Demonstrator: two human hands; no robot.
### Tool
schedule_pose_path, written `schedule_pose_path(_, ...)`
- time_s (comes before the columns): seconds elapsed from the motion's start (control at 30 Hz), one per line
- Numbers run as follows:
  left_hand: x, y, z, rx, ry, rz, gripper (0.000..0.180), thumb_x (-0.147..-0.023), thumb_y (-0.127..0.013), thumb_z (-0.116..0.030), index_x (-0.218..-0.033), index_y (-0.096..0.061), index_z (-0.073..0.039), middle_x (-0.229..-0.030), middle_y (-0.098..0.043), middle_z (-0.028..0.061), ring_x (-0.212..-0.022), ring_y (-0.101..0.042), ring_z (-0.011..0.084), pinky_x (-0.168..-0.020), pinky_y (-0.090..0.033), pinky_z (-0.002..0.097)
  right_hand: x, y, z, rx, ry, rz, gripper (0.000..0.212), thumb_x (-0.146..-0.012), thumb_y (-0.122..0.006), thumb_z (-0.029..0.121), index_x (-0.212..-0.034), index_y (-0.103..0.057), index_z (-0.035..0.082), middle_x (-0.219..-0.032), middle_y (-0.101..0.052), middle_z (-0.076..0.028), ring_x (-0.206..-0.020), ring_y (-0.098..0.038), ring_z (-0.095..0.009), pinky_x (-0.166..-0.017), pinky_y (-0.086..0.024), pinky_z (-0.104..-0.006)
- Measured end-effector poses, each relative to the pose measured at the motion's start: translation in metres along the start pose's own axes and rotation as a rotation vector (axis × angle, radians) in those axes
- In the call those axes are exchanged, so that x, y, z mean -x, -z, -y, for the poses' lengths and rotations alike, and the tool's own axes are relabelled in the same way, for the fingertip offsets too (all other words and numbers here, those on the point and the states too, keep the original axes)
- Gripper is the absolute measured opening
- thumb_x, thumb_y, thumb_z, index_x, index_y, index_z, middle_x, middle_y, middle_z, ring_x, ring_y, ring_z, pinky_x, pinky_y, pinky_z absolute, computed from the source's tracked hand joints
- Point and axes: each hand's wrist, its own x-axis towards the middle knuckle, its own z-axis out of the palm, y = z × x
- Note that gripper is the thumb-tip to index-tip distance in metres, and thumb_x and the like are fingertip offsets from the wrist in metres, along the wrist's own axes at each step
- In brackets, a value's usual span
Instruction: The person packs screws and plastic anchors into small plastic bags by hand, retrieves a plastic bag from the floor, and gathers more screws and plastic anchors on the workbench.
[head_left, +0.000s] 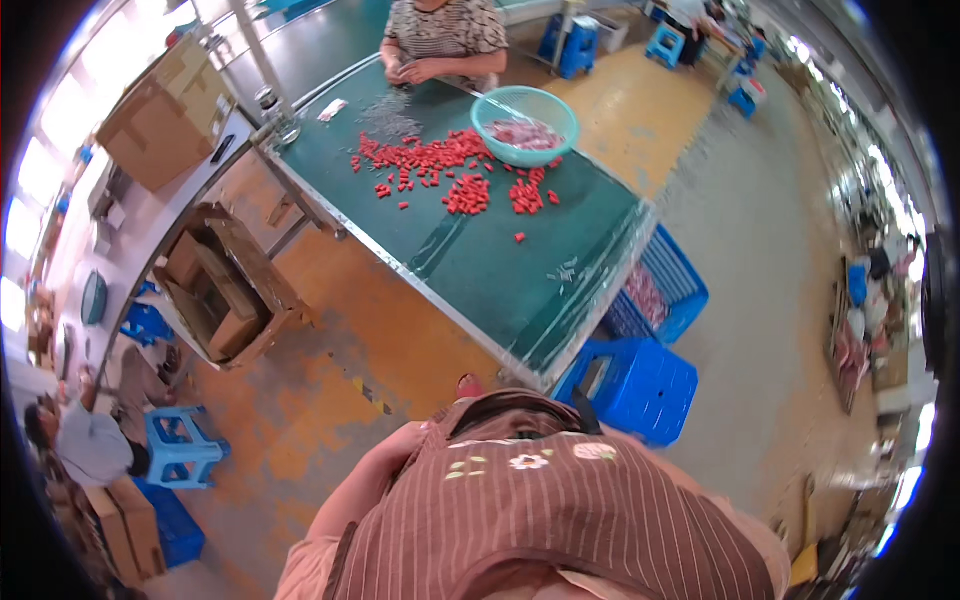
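At the left edge of my brown striped apron (540, 500) hangs my left hand (412, 437), close against the cloth. Its fingers are mostly hidden, so what they hold, if anything, does not show. The apron hides my right hand; only part of that arm shows beside it. In front of me stands a green-topped table (470, 265). Small red pieces (425, 152) lie in a spread on it, with two smaller piles (467, 194) nearer me. A mint-green basket (490, 145) holding clear bags with pinkish contents stands at its far right. Small thin grey pieces (390, 115) are scattered at the far side.
A person (445, 45) sits at the table's far end, hands together. Close to the table's right corner are a blue stool (640, 390) and a blue crate (690, 290) with bagged pieces. An open carton (225, 290) stands to the left, near a light-blue stool (185, 447).
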Motion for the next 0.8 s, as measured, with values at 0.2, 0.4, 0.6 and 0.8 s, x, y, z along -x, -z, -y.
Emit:
schedule_pose_path(0.2,-0.039,-0.013,-0.039,-0.073,-0.011,0.145,0.032,-0.094,-0.050,-0.030,-0.092,-0.064,-0.001,-0.086,-0.062,0.0020,-0.080,-0.052,0.0108,-0.074,-0.043,0.0287,0.009,0.080,0.022,0.118,-0.042,0.082,0.030,-0.088,-0.058,0.026,-0.107,-0.061,0.003,-0.108,-0.062,-0.009,-0.095,-0.056,-0.016,-0.081,-0.045,-0.0328)
schedule_pose_path(0.4,-0.056,-0.035,-0.107,-0.172,-0.076,-0.089,0.032,-0.093,-0.049,-0.031,-0.088,-0.067,-0.004,-0.079,-0.063,0.0043,-0.076,-0.053,0.0146,-0.071,-0.045,0.0332,-0.028,0.138,0.076,0.150,-0.022,0.099,0.034,-0.087,-0.061,0.025,-0.113,-0.059,0.002,-0.116,-0.060,-0.009,-0.100,-0.055,-0.015,-0.084,-0.045,-0.0312)
schedule_pose_path(0.6,-0.158,-0.013,-0.159,-0.176,-0.357,-0.972,0.037,-0.091,-0.051,-0.031,-0.065,-0.048,-0.005,-0.064,-0.054,0.0166,-0.062,-0.054,0.0363,-0.056,-0.042,0.0435,-0.111,0.199,0.275,0.714,0.329,0.027,0.029,-0.083,-0.060,0.022,-0.103,-0.059,0.001,-0.101,-0.061,-0.017,-0.095,-0.060,-0.032,-0.081,-0.047,-0.0398)
schedule_pose_path(0.8,-0.233,0.015,-0.211,-0.494,-0.492,-1.541,0.029,-0.085,-0.060,-0.021,-0.066,-0.043,-0.010,-0.060,-0.049,0.0094,-0.059,-0.054,0.0301,-0.052,-0.040,0.0419,-0.308,0.228,0.448,0.316,0.950,-0.235,0.037,-0.083,-0.062,0.014,-0.116,-0.054,0.001,-0.113,-0.057,-0.015,-0.103,-0.057,-0.024,-0.086,-0.045,-0.0325)
